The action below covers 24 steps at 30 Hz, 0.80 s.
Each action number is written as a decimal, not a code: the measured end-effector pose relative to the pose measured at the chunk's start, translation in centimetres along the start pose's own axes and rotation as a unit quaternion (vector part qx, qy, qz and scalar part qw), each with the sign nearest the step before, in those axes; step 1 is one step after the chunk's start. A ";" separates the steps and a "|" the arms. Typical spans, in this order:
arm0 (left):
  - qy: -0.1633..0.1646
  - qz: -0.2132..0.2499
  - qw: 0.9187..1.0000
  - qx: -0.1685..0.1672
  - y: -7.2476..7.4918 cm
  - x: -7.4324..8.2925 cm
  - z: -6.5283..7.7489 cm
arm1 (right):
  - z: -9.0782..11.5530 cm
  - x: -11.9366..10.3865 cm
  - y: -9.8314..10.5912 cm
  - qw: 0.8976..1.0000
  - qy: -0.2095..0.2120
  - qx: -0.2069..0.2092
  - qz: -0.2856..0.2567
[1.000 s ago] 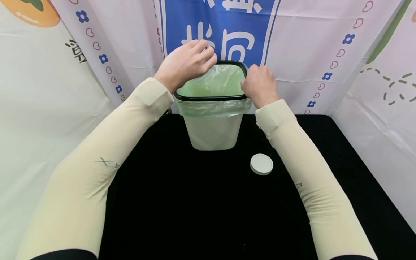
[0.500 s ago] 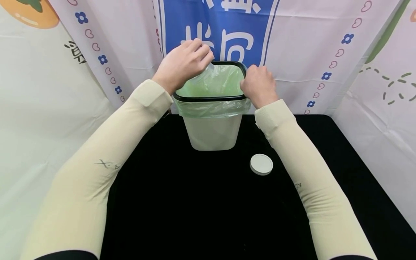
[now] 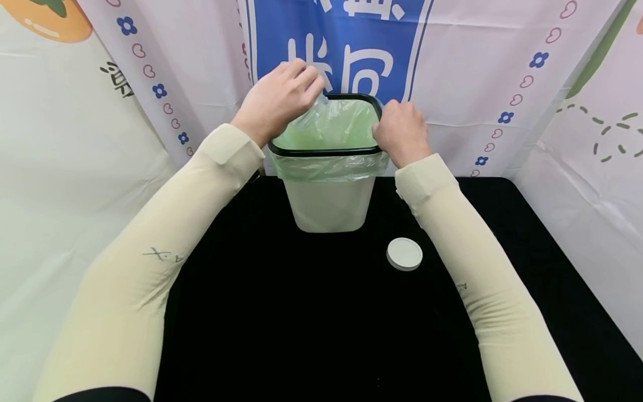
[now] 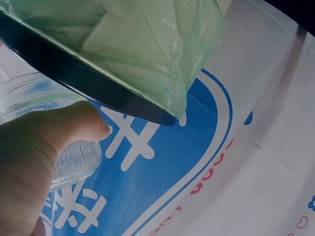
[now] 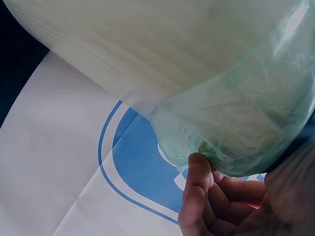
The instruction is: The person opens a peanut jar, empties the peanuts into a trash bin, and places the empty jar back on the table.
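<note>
At the back of the table stands a pale trash can (image 3: 329,204) with a black rim (image 3: 326,152) and a light green plastic bag (image 3: 331,167) folded over it. My left hand (image 3: 281,97) is above the can's left side and holds a clear glass jar (image 4: 78,162), which the head view mostly hides. In the left wrist view the jar is beside the black rim, and my thumb lies across it. My right hand (image 3: 402,131) grips the right side of the rim. The right wrist view shows its curled fingers (image 5: 197,182) against the bag's edge.
A round white lid (image 3: 404,253) lies on the black table (image 3: 281,312), to the right of and nearer than the can. Behind the can hangs a white cloth with a blue printed panel (image 3: 372,33).
My left hand has shifted slightly left and up over the can, showing a little more of the far rim. My right hand, the can and the lid stay put.
</note>
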State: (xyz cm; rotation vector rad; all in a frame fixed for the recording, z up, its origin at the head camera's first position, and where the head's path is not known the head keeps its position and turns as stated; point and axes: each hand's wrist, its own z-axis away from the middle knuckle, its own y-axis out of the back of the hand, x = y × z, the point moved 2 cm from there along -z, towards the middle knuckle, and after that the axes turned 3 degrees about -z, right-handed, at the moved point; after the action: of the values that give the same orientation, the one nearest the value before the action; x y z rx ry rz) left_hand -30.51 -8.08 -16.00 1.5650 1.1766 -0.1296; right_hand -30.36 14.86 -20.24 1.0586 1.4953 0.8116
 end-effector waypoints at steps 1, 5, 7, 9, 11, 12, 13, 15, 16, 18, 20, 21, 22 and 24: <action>0.003 0.007 1.000 -0.001 0.0 0.0 0.0 | 0.0 0.0 0.0 1.000 0.000 0.000 0.000; 0.009 0.025 1.000 -0.002 0.0 -0.1 0.1 | 0.0 0.1 -0.1 1.000 0.000 0.001 -0.003; 0.011 0.025 1.000 -0.004 0.0 -0.1 0.1 | 0.0 0.1 -0.1 1.000 0.003 0.004 -0.004; 0.014 0.026 1.000 -0.008 -0.1 -0.2 0.1 | 0.1 0.1 -0.1 1.000 0.007 0.007 -0.006; 0.021 0.033 0.999 -0.010 -0.1 -0.2 0.1 | 0.1 0.1 -0.1 1.000 0.010 0.009 -0.008; 0.026 0.038 0.999 -0.013 -0.1 -0.2 0.1 | 0.1 0.1 -0.1 1.000 0.010 0.009 -0.008; 0.031 0.044 0.998 -0.014 -0.1 -0.2 0.1 | 0.1 0.1 -0.2 1.000 0.010 0.009 -0.009; 0.041 0.058 0.997 -0.015 -0.1 -0.3 0.1 | 0.1 0.1 -0.1 1.000 0.010 0.008 -0.009; 0.044 0.062 0.997 -0.015 -0.1 -0.3 0.1 | 0.1 0.1 -0.1 1.000 0.010 0.008 -0.009; 0.049 0.069 0.996 -0.013 -0.2 -0.4 0.2 | 0.1 0.1 -0.2 1.000 0.011 0.008 -0.009; 0.052 0.074 0.996 -0.010 -0.3 -0.5 0.3 | 0.1 0.1 -0.1 1.000 0.011 0.008 -0.009; 0.053 0.075 0.996 -0.010 -0.3 -0.5 0.3 | 0.0 0.1 -0.1 1.000 0.011 0.008 -0.009; 0.054 0.078 0.995 -0.010 -0.4 -0.5 0.3 | 0.0 0.1 -0.1 1.000 0.010 0.008 -0.008; 0.058 0.084 0.995 -0.011 -0.5 -0.6 0.4 | 0.0 0.1 -0.1 1.000 0.009 0.007 -0.007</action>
State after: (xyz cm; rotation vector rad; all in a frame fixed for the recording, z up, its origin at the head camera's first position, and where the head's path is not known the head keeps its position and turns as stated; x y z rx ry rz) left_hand -30.93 -8.83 -16.12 1.6633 1.1258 0.0858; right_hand -30.34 14.87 -20.41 1.0512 1.5240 0.8037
